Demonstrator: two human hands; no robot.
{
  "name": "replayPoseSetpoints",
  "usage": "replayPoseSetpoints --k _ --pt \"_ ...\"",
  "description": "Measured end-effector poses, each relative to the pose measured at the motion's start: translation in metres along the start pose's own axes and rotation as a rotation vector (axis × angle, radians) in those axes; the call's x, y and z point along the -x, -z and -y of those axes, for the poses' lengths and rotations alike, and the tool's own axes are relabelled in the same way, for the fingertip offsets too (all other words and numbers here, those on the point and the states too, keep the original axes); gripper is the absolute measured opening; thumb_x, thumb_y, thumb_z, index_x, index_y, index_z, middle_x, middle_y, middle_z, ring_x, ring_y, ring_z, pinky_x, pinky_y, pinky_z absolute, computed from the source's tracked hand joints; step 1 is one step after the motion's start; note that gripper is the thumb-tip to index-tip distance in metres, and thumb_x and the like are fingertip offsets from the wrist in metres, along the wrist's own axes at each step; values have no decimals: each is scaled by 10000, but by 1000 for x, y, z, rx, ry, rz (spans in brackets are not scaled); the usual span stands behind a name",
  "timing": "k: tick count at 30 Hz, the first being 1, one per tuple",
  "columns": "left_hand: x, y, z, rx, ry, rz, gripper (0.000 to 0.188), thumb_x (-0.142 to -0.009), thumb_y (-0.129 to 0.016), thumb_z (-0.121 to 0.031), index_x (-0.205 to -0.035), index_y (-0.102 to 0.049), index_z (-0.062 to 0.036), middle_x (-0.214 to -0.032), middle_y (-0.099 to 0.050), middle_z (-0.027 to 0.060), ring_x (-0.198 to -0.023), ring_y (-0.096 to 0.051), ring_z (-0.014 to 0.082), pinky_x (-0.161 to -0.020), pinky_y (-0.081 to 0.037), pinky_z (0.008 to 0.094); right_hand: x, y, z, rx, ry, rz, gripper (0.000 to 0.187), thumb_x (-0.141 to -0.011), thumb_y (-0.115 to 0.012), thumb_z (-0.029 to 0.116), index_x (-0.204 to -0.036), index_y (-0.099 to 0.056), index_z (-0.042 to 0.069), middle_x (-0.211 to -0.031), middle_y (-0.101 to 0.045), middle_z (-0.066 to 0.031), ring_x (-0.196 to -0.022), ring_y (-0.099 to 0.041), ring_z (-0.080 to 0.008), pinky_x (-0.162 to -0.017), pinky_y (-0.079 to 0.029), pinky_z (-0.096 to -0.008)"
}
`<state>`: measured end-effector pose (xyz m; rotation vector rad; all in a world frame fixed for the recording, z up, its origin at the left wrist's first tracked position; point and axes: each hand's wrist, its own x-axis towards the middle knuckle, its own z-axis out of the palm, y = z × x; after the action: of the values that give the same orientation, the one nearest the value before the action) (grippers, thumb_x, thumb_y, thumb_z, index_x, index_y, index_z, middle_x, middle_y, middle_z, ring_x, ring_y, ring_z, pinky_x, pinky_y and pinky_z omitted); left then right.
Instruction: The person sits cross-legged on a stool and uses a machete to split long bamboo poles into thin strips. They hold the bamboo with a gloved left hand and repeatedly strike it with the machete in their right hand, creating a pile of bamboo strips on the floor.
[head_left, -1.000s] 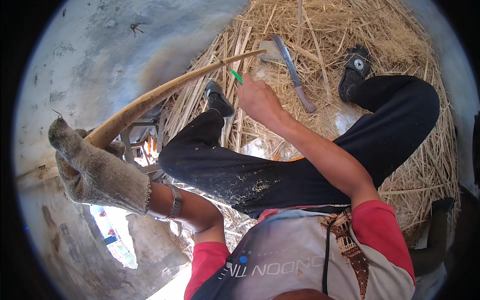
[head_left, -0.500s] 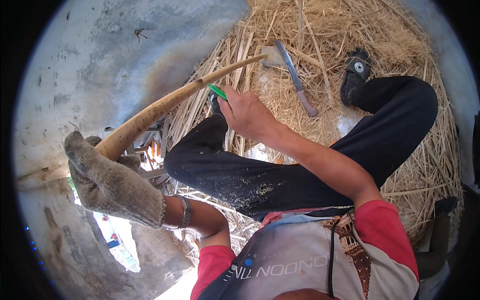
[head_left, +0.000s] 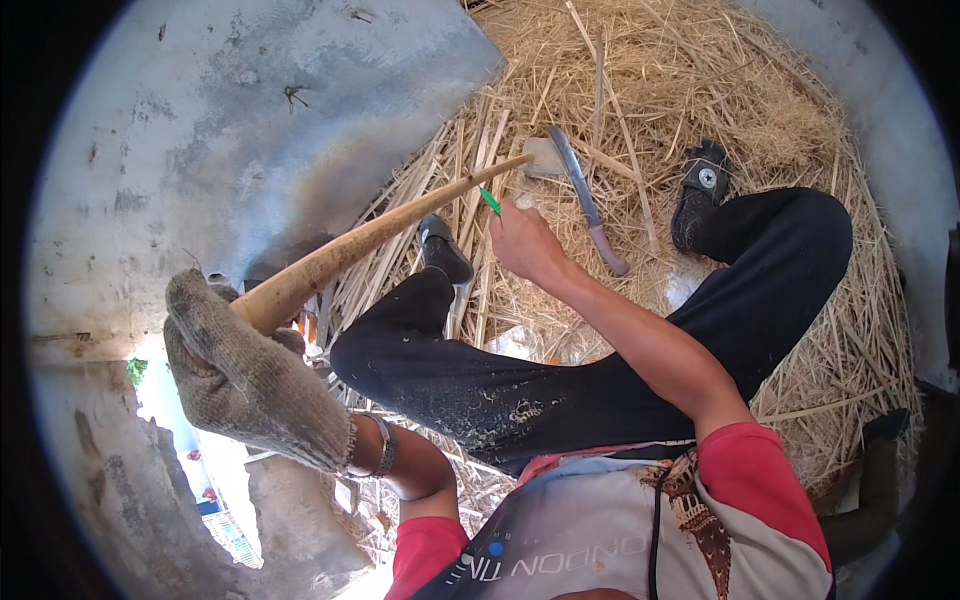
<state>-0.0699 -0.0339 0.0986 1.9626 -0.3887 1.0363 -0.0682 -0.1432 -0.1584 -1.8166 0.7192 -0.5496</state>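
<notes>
Gripping a bamboo strip, gloved left hand; right hand with green marker.

Beyond the right hand, a curved knife lies on the straw heap, blocking the way straight ahead; further right of it the straw is open up to a black shoe. Just left of this hand the long wooden pole slants across, and the other shoe sits below it. Above the gloved left hand, which grips the pole's thick end, bare concrete floor gives wide room. The black-trousered leg bars the space between the hands.
</notes>
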Motion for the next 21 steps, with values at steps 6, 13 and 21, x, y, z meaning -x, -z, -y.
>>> replayPoseSetpoints --k 6,13,21 --pt "-4 6 13 46 7 27 381 -925 -608 -356 -772 -658 -11 -635 -607 68 -444 -563 94 -331 -392 179 8 -3 17 0 14 122 313 -962 -423 227 -975 -507 -75 -755 -610 -330 -725 -630 -482 -675 -489 -549" --pt "-8 12 24 -10 -18 18 379 -932 -598 -345 -751 -647 -15 -603 -608 67 -411 -550 94 -356 -410 199 -4 -22 6 57 123 69 270 -930 -487 188 -1025 -560 -54 -750 -644 -260 -706 -656 -431 -678 -516 -539" --pt "-18 10 29 -36 -41 61 413 -927 -600 -388 -753 -648 -17 -616 -613 65 -418 -568 101 -348 -418 202 -12 -7 -171 417 -538 132 361 -900 -485 245 -1099 -616 -27 -1077 -637 -285 -1023 -639 -369 -849 -508 -472"
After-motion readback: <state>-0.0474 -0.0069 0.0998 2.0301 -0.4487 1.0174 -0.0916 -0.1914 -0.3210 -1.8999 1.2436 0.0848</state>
